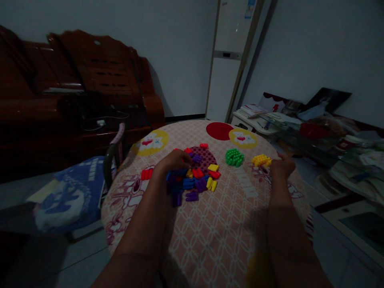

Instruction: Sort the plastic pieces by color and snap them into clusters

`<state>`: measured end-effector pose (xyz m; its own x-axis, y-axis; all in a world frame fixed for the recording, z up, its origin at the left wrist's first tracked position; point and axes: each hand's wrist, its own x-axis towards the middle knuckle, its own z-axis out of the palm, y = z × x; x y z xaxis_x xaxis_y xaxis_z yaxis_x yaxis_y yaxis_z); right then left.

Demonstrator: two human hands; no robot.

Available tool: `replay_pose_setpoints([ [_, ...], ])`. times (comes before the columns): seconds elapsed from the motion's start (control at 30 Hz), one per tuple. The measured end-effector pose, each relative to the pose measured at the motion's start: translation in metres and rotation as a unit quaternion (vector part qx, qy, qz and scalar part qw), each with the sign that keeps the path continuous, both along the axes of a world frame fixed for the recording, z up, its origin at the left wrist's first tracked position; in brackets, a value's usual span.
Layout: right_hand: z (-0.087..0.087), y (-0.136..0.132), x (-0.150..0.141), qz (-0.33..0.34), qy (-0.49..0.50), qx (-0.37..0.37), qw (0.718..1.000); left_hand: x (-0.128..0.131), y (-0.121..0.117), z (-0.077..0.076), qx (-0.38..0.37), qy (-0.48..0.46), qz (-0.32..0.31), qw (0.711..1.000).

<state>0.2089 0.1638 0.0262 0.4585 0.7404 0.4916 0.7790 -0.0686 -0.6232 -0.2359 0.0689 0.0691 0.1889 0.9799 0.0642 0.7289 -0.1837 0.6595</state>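
Observation:
A pile of small bullet-shaped plastic blocks in blue (pixel 188 183), purple (pixel 192 196), red (pixel 197 173) and yellow (pixel 213 167) lies spread on the round table. My left hand (pixel 176 159) is over the far left side of this pile, its fingers curled down beside some purple blocks (pixel 196 158); whatever they pinch is hidden. At the right, my right hand (pixel 282 165) is closed at the edge of a cluster of yellow blocks (pixel 261 161), and its fingers conceal anything inside. Between the two hands stands a green cluster of blocks (pixel 234 157).
A patterned cloth (pixel 216 232) covers the table. Left of it are a chair with a blue cloth (pixel 75 192) and a wooden sofa (pixel 102 72). A glass-topped side table (pixel 318 148) loaded with papers and bags stands on the right, a tall white cabinet-like unit (pixel 223 80) behind.

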Motion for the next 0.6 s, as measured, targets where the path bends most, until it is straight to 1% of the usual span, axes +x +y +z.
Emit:
replay_pose_setpoints([
  [0.07,0.01,-0.002,-0.011,-0.029,0.02,0.014,0.999,0.001,0.0,-0.003,-0.025,0.038,-0.025,0.999],
  [0.1,0.014,-0.004,-0.018,-0.029,0.022,0.02,0.999,0.003,0.001,-0.005,-0.036,0.053,-0.031,0.997],
  [0.17,0.021,-0.006,-0.028,-0.002,0.015,0.037,0.999,0.007,0.004,-0.01,-0.054,0.08,-0.045,0.994],
  [0.23,0.024,-0.007,-0.035,0.013,0.005,0.055,0.998,0.011,0.006,-0.015,-0.056,0.099,-0.052,0.992],
  [0.27,0.024,-0.007,-0.037,0.017,0.001,0.062,0.998,0.013,0.007,-0.016,-0.047,0.106,-0.045,0.992],
  [0.33,0.023,-0.006,-0.04,0.026,0.005,0.068,0.997,0.014,0.008,-0.016,-0.011,0.11,-0.009,0.994],
  [0.4,0.023,-0.006,-0.046,0.051,0.037,0.064,0.996,0.017,0.009,-0.014,0.027,0.089,0.027,0.995],
  [0.43,0.024,-0.007,-0.051,0.073,0.065,0.056,0.994,0.019,0.009,-0.011,0.043,0.069,0.037,0.996],
  [0.5,0.029,-0.013,-0.067,0.145,0.137,0.021,0.98,0.027,0.008,-0.006,0.071,0.015,0.038,0.997],
  [0.53,0.032,-0.018,-0.078,0.196,0.172,-0.005,0.965,0.033,0.008,-0.004,0.082,-0.014,0.033,0.996],
  [0.6,0.04,-0.031,-0.103,0.314,0.22,-0.07,0.921,0.049,0.007,0.0,0.096,-0.068,0.014,0.993],
])
